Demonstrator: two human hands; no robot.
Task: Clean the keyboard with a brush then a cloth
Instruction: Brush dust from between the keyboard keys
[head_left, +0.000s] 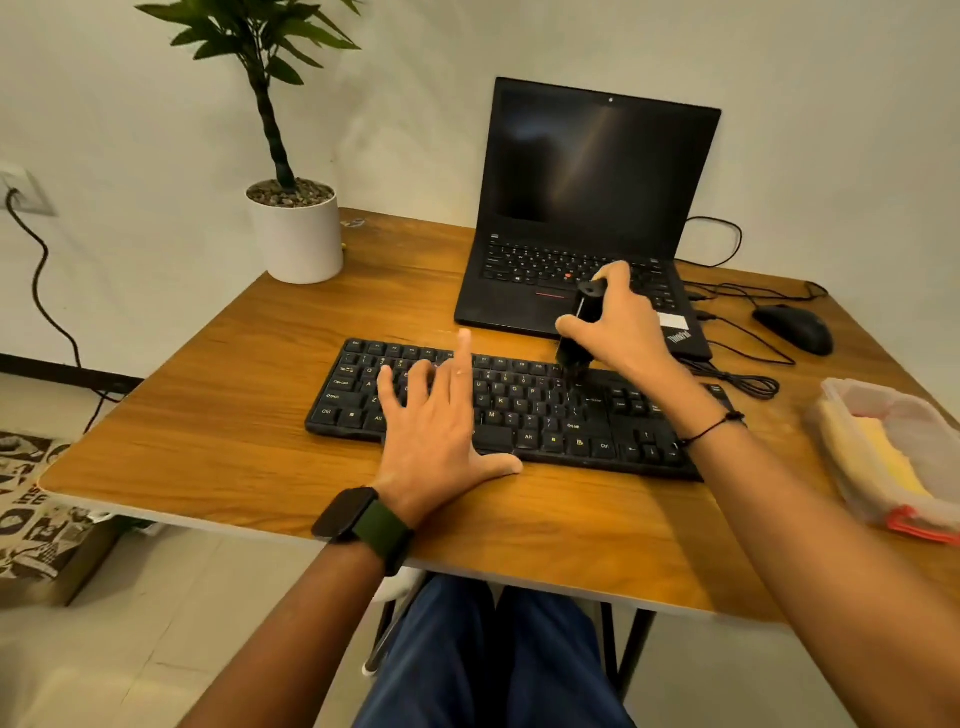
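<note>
pale wall (156, 130), wooden table (218, 415), potted plant (296, 228), light floor (156, 649)

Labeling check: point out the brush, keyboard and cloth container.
brush (586, 317), head view, black handle in the right hand.
keyboard (540, 410), head view, middle keys.
cloth container (852, 395), head view, clear rim.
</note>
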